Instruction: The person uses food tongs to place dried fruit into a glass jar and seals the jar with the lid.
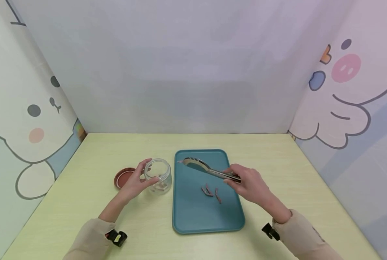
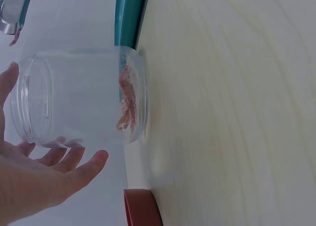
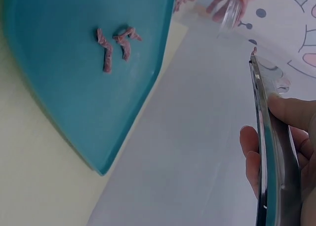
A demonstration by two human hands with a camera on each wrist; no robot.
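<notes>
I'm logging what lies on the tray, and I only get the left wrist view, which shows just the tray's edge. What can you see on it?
Observer: A few pinkish strips lie near the middle of the tray.
Operator: Thanks. I also see the tip of the tongs, but not what holds them. Which hand is it?
Observer: The right hand; it grips them by the handle.

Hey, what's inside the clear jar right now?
Pinkish-brown strips lie bunched at the bottom of the clear jar. They overlap, so any covered by others can't be seen or counted.
</notes>
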